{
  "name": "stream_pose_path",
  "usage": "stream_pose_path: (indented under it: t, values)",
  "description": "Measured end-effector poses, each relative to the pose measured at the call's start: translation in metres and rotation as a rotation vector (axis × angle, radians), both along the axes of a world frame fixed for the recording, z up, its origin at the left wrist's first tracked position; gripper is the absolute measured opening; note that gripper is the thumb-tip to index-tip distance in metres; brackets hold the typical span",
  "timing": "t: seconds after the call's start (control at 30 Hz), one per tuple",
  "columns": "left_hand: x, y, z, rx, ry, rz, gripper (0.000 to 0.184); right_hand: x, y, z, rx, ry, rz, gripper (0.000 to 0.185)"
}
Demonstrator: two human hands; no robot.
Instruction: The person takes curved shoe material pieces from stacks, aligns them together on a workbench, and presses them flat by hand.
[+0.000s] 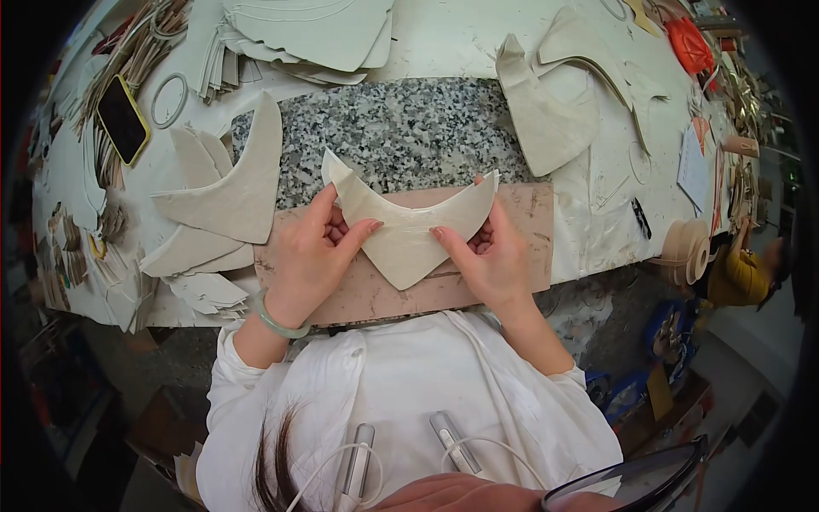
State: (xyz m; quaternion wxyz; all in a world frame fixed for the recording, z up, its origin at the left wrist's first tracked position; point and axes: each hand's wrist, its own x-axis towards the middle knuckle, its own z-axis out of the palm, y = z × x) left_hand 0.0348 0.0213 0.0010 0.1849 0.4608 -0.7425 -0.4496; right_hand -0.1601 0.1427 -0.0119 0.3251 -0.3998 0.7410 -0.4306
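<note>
Between my two hands is a cream leather-like piece (pixel 405 243), curved in at the top and tapering to a blunt point below. My left hand (pixel 311 252) pinches its left wing, thumb on the front face and fingers behind. On the other wing, my right hand (pixel 495 252) grips the same way. The piece is held over a pinkish-brown board (pixel 358 294), and I cannot tell whether its lower tip touches. Behind the board lies a speckled granite slab (pixel 392 128). Similar cream pieces (pixel 243 200) are piled left of the slab.
More cream pieces lie at the slab's right (pixel 559 128), and a large stack (pixel 316 34) sits at the back. A phone (pixel 124 119) rests at the left. Tape rolls (pixel 685 252) and a black-handled tool (pixel 641 218) are at the right. Another person in yellow (pixel 739 275) is beyond the table.
</note>
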Motion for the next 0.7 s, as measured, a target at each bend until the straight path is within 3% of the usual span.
stream_pose_path:
  t: [0.23, 0.4, 0.47, 0.53, 0.57, 0.6, 0.63, 0.7]
  values:
    - [-0.002, 0.004, 0.002, -0.13, -0.102, -0.038, 0.051, 0.001, -0.004, 0.011, 0.09, 0.162, 0.028, 0.07]
    - [-0.006, 0.005, 0.015, -0.293, -0.095, 0.006, 0.056, -0.022, -0.006, 0.017, 0.153, 0.393, -0.136, 0.068]
    - [-0.001, 0.013, 0.014, -0.545, -0.085, -0.101, 0.059, -0.031, -0.001, 0.011, 0.096, 0.402, -0.168, 0.066]
    - [0.002, 0.02, 0.01, -0.794, -0.078, -0.216, 0.062, -0.029, 0.005, 0.008, -0.277, 0.695, 0.05, 0.07]
    - [0.004, 0.023, 0.006, -0.793, -0.084, -0.211, 0.062, -0.021, 0.01, 0.006, -0.303, 0.669, 0.26, 0.068]
    - [0.006, 0.026, -0.001, -0.778, -0.12, -0.33, 0.064, -0.011, 0.015, 0.005, -0.327, 0.639, 0.468, 0.066]
    - [0.007, 0.027, -0.008, -0.766, -0.154, -0.448, 0.066, -0.007, 0.019, 0.006, -0.332, 0.639, 0.471, 0.066]
    - [0.007, 0.023, -0.016, -0.741, -0.221, -0.68, 0.069, -0.005, 0.021, 0.007, -0.081, 0.723, 0.678, 0.058]
